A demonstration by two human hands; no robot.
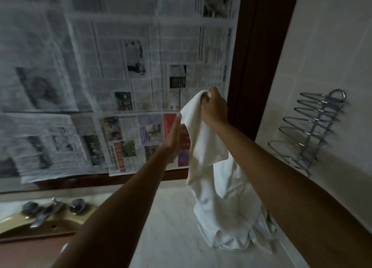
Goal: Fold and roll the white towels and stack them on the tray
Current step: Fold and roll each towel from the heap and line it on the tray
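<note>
Judging from what lay in front of me, I was at the very start of this towel: nothing about it was folded or rolled, and no tray or finished roll showed anywhere in my view, so the folding, rolling and stacking all seemed left to do.

My right hand point(214, 106) was raised high, its fingers point(207, 98) curled tight around a bunched corner of the white towel point(209, 147), so that the cloth hung down from my grip in loose drapes. Its lower part sat crumpled in a heap on the pale surface point(171, 227), close to the tiled wall on my right.

My left hand point(174, 136) was held out flat, fingers straight and together, gripping nothing. Its fingertips were just at the hanging edge of the towel; whether they actually touched the cloth I could not tell.

Behind the towel, sheets of newspaper point(120, 66) covered the wall. A chrome wire rack point(314, 126) was fixed to the tiles on my right, and a sink tap point(46, 211) stood away to my left.
</note>
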